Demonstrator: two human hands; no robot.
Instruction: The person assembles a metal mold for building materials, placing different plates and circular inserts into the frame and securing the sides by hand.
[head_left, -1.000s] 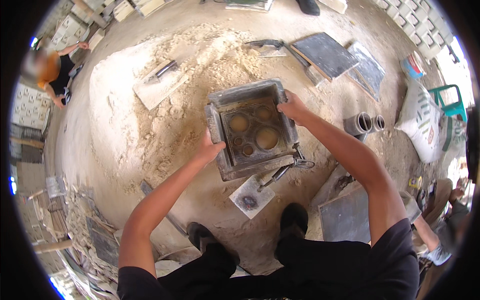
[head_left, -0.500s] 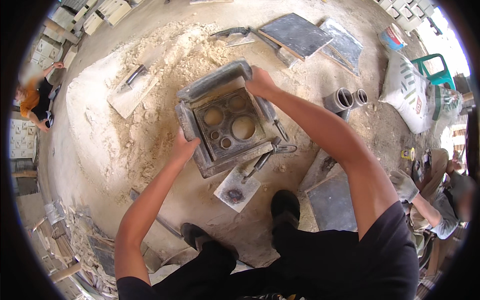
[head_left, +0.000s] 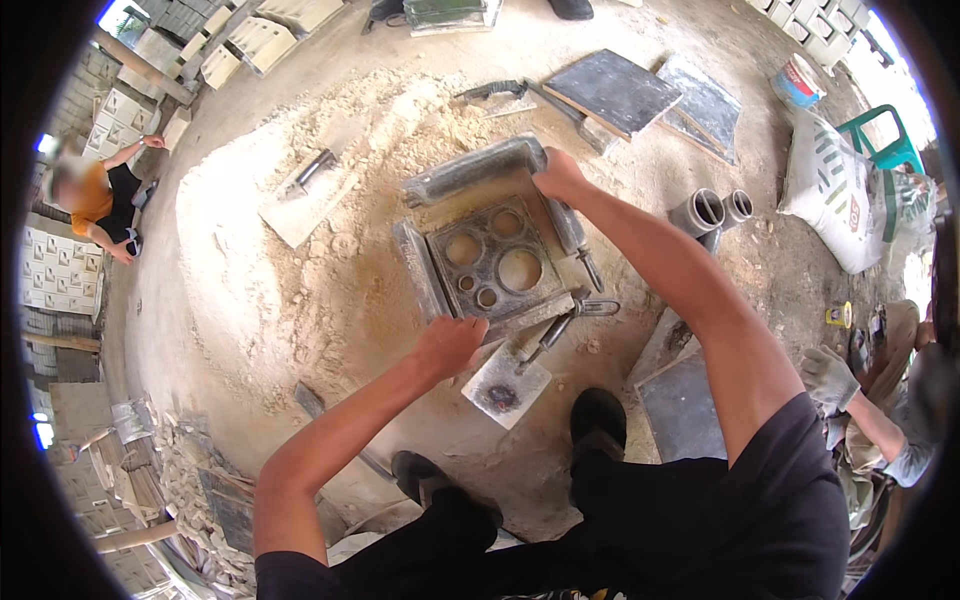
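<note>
Frame of thick grey bars stands around a flat grey plate pierced by five round holes, two small and three larger, with a sandy colour showing in them. It sits in front of the person's feet, beside a heap of pale powder; whether it bears fully on the floor cannot be told. At its upper left corner the bars stand apart, leaving a gap.

The right hand grips the upper right corner, its forearm reaching in from the lower right. The left hand is closed over the lower left corner, knuckles up, with its fingertips hidden. A metal loop juts out at the lower right corner.

Just below lies a trowel, its pale square blade marked with a dark patch, its handle pointing up toward the loop. The person's dark shoes are planted nearby, and a dark board lies to the right of them.

On the far side spreads the powder heap, with a second, broader trowel on it. Beyond, at the upper right, lie a dark panel and a paler one, partly overlapped. Two short grey cylinders stand near a white sack, behind which is a green chair.

At the right edge shows a co-worker's gloved hand; at the far left is another person in an orange top.
</note>
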